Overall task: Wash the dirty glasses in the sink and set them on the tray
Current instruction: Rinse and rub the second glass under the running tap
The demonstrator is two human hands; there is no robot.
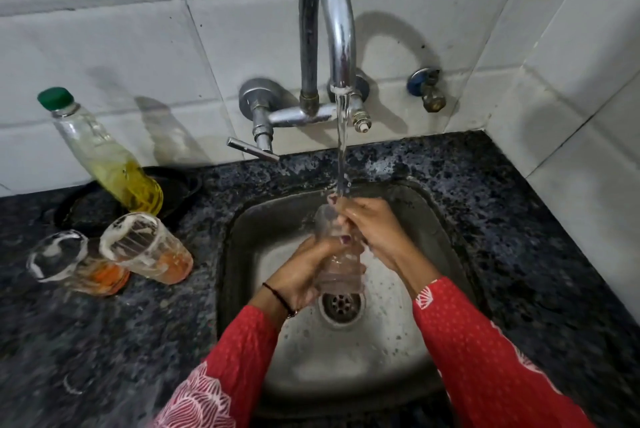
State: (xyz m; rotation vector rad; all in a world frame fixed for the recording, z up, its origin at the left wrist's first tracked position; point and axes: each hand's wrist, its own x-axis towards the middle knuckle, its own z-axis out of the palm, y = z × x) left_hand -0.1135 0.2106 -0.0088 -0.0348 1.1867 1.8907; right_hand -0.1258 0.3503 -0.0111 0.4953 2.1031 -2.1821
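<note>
A clear ribbed glass (341, 256) is held over the sink (242, 219), just above the drain (341, 306), with its mouth tipped up toward the running water (342, 150) from the curved tap (327, 29). The left hand (304, 275) is wrapped around its lower half; the right hand (372, 230) grips the rim, fingers curled at the mouth (whether any reach inside, I cannot tell). On the dark speckled counter (104, 341) to the left stand two soapy glasses (145, 247) with orange residue, touching. Behind them stands a green-capped bottle (104, 153) of yellow liquid.
</note>
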